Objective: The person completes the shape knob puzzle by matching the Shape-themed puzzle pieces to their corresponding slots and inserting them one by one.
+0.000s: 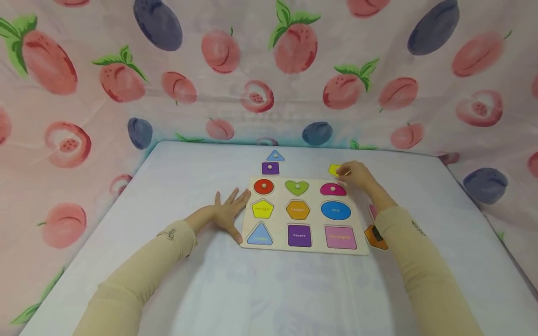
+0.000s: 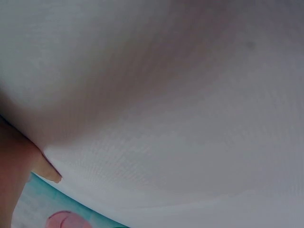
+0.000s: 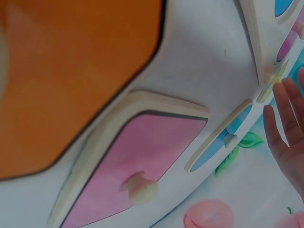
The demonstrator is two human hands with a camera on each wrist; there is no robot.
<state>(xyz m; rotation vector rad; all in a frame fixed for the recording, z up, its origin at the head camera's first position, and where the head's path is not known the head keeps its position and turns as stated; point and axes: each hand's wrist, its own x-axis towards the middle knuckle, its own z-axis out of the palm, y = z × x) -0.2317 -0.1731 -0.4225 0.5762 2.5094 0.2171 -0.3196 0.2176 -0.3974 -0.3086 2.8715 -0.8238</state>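
A wooden shape puzzle board [image 1: 277, 219] lies on the table, with a red circle [image 1: 263, 186], a green heart [image 1: 296, 187] and a magenta half-circle [image 1: 333, 189] with knobs seated along its far row. The recesses in the two nearer rows show printed shapes. My left hand [image 1: 227, 214] rests with fingers spread at the board's left edge, the thumb by its near corner. Just beyond the far right corner, my right hand [image 1: 359, 177] pinches a yellow pentagon piece [image 1: 334, 169] with thumb and index finger; its other fingers [image 3: 287, 111] are extended.
A light blue triangle [image 1: 275, 156] and a purple square piece [image 1: 270, 169] lie behind the board. To its right, partly under my right forearm, are an orange hexagon [image 1: 375, 237], a pink rectangle [image 3: 147, 156] and a blue oval [image 3: 218, 137]. Fruit-print cloth [image 1: 260, 56] hangs around the table.
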